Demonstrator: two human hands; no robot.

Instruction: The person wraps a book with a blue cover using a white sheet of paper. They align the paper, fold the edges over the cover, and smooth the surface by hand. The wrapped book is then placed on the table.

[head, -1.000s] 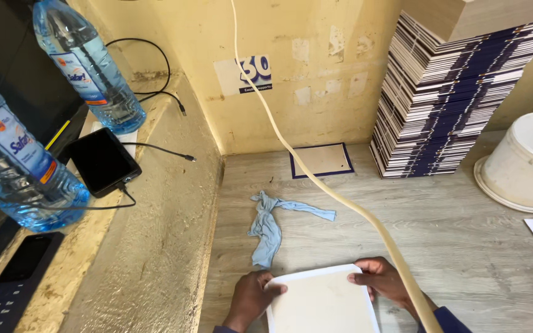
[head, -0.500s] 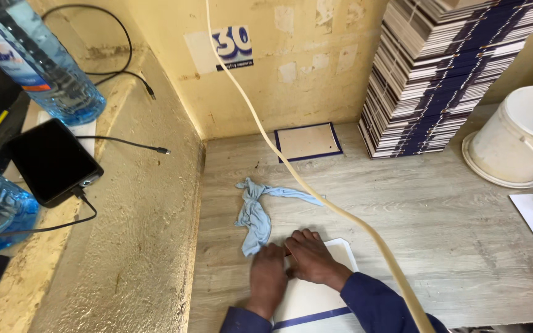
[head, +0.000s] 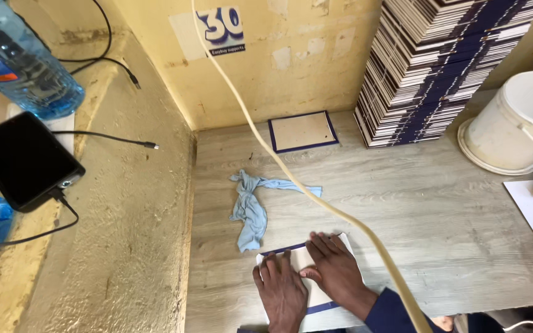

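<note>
A white sheet with a dark blue border (head: 306,258) lies flat on the wooden table (head: 402,203) near its front edge. My left hand (head: 280,292) presses flat on the sheet's left part, fingers spread. My right hand (head: 337,271) lies flat on its right part, fingers pointing up-left, touching the left hand. Just left and above, a crumpled light blue cloth (head: 251,206) rests on the table, close to my fingertips.
A cream hose (head: 291,176) runs diagonally over the table. A tall stack of blue-edged boards (head: 439,68) stands at the back right, a white bucket (head: 516,123) beside it. One blue-bordered card (head: 302,131) lies by the wall. Phone (head: 23,159) and water bottles (head: 23,61) sit on the left ledge.
A second ago my hands held the white sheet by its two sides. They have come together and now press flat on top of it. The view has shifted.
</note>
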